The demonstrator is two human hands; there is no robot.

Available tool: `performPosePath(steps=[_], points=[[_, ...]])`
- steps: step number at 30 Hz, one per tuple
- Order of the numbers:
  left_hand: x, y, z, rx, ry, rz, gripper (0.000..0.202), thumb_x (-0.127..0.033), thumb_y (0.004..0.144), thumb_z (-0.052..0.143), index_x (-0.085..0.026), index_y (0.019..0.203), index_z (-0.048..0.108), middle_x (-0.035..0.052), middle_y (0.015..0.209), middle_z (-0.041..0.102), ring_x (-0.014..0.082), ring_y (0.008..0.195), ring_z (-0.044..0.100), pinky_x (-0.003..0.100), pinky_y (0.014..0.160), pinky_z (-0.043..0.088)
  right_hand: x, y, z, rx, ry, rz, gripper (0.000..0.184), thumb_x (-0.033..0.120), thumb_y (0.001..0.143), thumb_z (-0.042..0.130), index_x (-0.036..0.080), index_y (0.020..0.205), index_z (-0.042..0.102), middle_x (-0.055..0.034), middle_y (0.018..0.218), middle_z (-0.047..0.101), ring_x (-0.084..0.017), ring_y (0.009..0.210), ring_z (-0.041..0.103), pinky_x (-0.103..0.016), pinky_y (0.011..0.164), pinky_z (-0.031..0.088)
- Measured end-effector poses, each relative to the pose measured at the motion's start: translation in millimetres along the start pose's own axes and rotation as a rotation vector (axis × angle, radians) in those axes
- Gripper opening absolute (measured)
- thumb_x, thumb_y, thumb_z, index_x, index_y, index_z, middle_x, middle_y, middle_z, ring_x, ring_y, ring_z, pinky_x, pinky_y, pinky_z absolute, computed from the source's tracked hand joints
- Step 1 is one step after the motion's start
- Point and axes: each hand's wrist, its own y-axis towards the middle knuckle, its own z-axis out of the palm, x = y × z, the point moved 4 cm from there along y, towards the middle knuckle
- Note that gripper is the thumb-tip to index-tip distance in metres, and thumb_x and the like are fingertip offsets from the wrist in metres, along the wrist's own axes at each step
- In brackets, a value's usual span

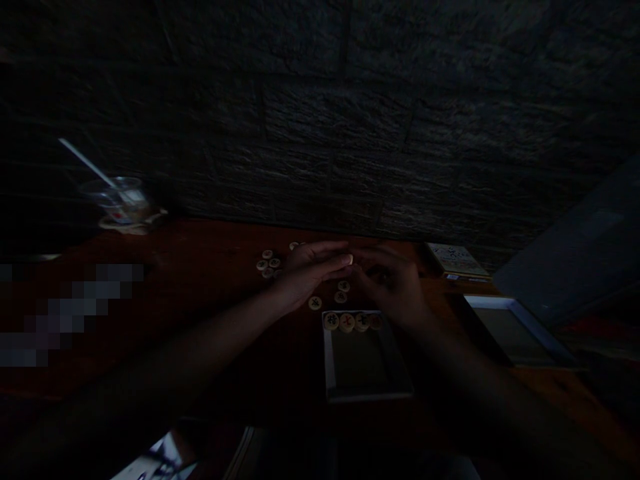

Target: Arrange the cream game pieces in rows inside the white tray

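Observation:
My left hand (317,265) reaches over the table, its fingers closed on a pale round Chinese chess piece (351,260) at the fingertips. Right beside it, my right hand (393,277) is curled, thumb and fingertips close to that piece; the dark hides what it grips. Below the hands lie several loose pieces (341,297) with dark characters. Nearer to me stands an open shallow box (327,370) with a row of pieces (347,323) along its far edge. Another cluster of pieces (268,264) lies left of my left hand.
A plastic cup with a straw (127,200) stands at the far left. To the right are a small flat box (456,260) and an open tray-like lid (515,333). A dark stone wall (320,133) rises behind the wooden table (200,247).

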Motion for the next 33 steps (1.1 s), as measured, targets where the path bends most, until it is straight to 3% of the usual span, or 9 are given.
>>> performPosePath(steps=[6, 8, 11, 15, 21, 28, 33], points=[[-2, 0, 1.4, 0.007, -0.021, -0.015, 0.040, -0.013, 0.070, 0.090, -0.014, 0.109, 0.078, 0.0077, 0.100, 0.081, 0.0185, 0.090, 0.077, 0.037, 0.091, 0.061, 9, 2, -3, 0.052, -0.114, -0.123, 0.029, 0.025, 0.093, 0.075, 0.022, 0.121, 0.075, -0.0088, 0.115, 0.076, -0.024, 0.105, 0.071, -0.038, 0.088, 0.058], [-1, 1, 0.8, 0.031, -0.020, -0.020, 0.039, -0.015, 0.071, 0.090, -0.014, 0.108, 0.078, 0.0071, 0.099, 0.081, 0.0179, 0.089, 0.077, 0.034, 0.088, 0.062, 10, 2, -3, 0.075, -0.133, -0.152, 0.028, 0.024, 0.094, 0.074, 0.022, 0.122, 0.074, -0.0082, 0.112, 0.077, -0.024, 0.104, 0.071, -0.040, 0.088, 0.057], [1, 0, -0.2, 0.109, 0.016, -0.075, 0.029, -0.026, 0.076, 0.089, -0.012, 0.100, 0.079, 0.0091, 0.095, 0.081, 0.0182, 0.085, 0.077, 0.033, 0.084, 0.062, 11, 2, -4, 0.069, -0.144, -0.159, 0.026, 0.023, 0.094, 0.073, 0.023, 0.120, 0.074, -0.0071, 0.105, 0.077, -0.024, 0.098, 0.070, -0.039, 0.085, 0.057], [6, -1, -1.9, 0.194, 0.088, -0.171, 0.034, -0.040, 0.081, 0.085, -0.009, 0.092, 0.078, 0.0121, 0.088, 0.080, 0.0179, 0.075, 0.076, 0.031, 0.075, 0.061, 12, 2, -3, 0.058, -0.095, -0.151, 0.027, 0.022, 0.093, 0.074, 0.024, 0.119, 0.074, -0.0069, 0.110, 0.077, -0.023, 0.100, 0.071, -0.038, 0.087, 0.057], [6, -1, -3.2, 0.213, 0.100, -0.151, 0.032, -0.034, 0.082, 0.084, -0.010, 0.101, 0.078, 0.0118, 0.092, 0.079, 0.0176, 0.078, 0.076, 0.032, 0.079, 0.060, 7, 2, -1, 0.047, -0.008, -0.049, 0.027, 0.025, 0.090, 0.078, 0.023, 0.117, 0.077, -0.0057, 0.100, 0.078, -0.021, 0.087, 0.073, -0.034, 0.077, 0.059], [3, -2, -1.1, 0.181, 0.086, -0.146, 0.033, -0.037, 0.081, 0.084, -0.010, 0.099, 0.079, 0.0124, 0.094, 0.078, 0.0178, 0.081, 0.074, 0.031, 0.076, 0.059, 13, 1, -2, 0.097, -0.065, -0.105, 0.030, 0.019, 0.090, 0.077, 0.024, 0.119, 0.076, -0.0066, 0.108, 0.079, -0.022, 0.098, 0.073, -0.036, 0.084, 0.058], [0, -2, -0.7, 0.179, 0.094, -0.136, 0.032, -0.030, 0.078, 0.087, -0.011, 0.103, 0.080, 0.0110, 0.099, 0.077, 0.0170, 0.085, 0.073, 0.031, 0.079, 0.059, 14, 3, -3, 0.081, -0.073, -0.105, 0.031, 0.026, 0.090, 0.078, 0.022, 0.121, 0.076, -0.0080, 0.108, 0.078, -0.022, 0.096, 0.074, -0.035, 0.081, 0.060]])
